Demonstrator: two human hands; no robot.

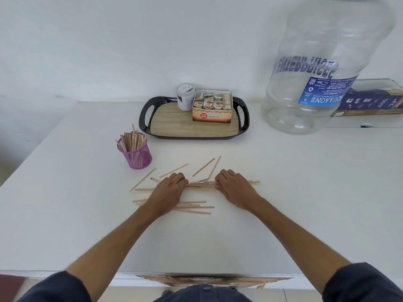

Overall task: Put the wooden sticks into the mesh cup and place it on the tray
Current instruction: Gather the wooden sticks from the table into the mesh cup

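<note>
Head view, looking down on a white tabletop [283, 192]. Left hand [169, 188] and right hand [234, 186], both knuckles up with fingers curled, gripping opposite ends of 1 bundle of wooden sticks [201, 184] lying flat between them. Loose sticks [192, 207] scattered around both hands, some beneath the left wrist, others fanned out just beyond the fingers. Purple mesh cup [137, 156] upright to the left of the hands and well apart from them, already packed with standing sticks. Black-rimmed tray [145, 118] with a wood-grain floor farther back, carrying a white jar [185, 97] and an open tea box [212, 107] side by side. Large clear water bottle [316, 68] at upper right, beside a dark carton [370, 99].
</note>
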